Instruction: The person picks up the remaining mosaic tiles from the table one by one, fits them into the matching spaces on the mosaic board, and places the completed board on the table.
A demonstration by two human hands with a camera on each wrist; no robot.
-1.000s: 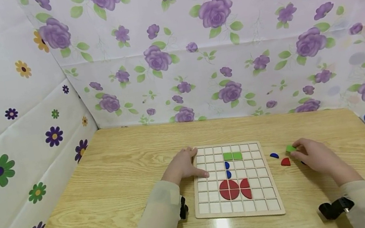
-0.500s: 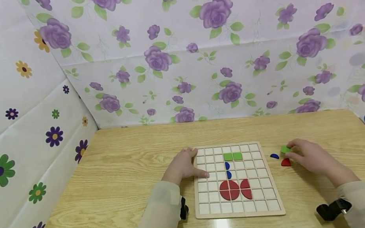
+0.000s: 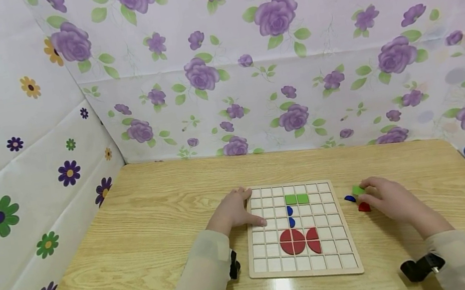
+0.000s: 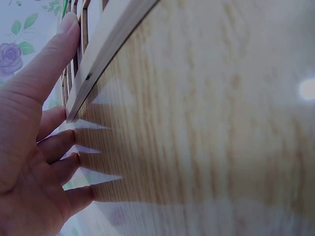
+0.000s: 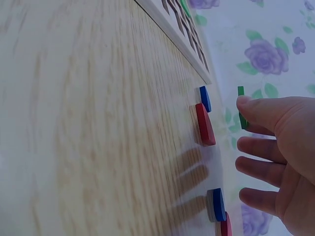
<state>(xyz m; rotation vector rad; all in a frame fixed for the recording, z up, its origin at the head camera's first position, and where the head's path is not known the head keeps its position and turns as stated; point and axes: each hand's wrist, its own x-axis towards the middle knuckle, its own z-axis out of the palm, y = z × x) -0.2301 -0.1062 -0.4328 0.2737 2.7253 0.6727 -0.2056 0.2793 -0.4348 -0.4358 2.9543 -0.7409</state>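
Observation:
A square wooden grid board (image 3: 276, 275) lies on the table with green squares (image 3: 297, 199), blue half-rounds (image 3: 291, 216) and red quarter-rounds (image 3: 292, 241) in its cells. My left hand (image 3: 233, 211) rests at the board's left edge, thumb straight over the rim; in the left wrist view the other fingertips touch the table beside it. To the right of the board, my right hand (image 3: 391, 198) pinches a green square tile (image 5: 242, 121) between thumb and index finger, raised off the table. Below it lie a blue half-round (image 3: 349, 198) and a red quarter-round (image 3: 364, 207).
Another blue piece (image 5: 219, 205) and a red piece (image 5: 226, 225) lie under the right hand, hidden from the head view. The wooden table (image 3: 144, 220) extends left of the board. Flowered sheets (image 3: 250, 86) stand behind and at the sides.
My right hand has moved a little left, towards the board, with the green square tile in its fingers. The left hand and the board have stayed put.

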